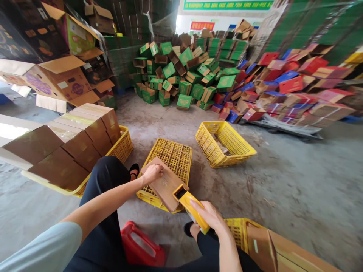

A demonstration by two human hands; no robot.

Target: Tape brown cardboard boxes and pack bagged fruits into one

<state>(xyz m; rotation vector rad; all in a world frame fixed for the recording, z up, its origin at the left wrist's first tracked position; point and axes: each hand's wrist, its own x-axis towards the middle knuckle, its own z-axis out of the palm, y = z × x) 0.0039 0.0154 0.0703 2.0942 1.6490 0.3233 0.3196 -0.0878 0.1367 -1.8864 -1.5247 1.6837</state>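
Note:
A flat brown cardboard box lies slanted on an upturned yellow plastic crate in front of me. My left hand rests on the box's far left part, its fingers curled together; whatever may be between them is hidden. My right hand is wrapped round a yellow handheld device, long and boxy, with a dark recess at its front end. That end is at the box's near right corner; whether it touches the cardboard I cannot tell.
Stacked brown boxes fill a yellow crate at left. An open yellow crate stands ahead right, and another with cartons sits lower right. A red plastic container is between my legs. Green boxes and red-blue boxes lie piled behind.

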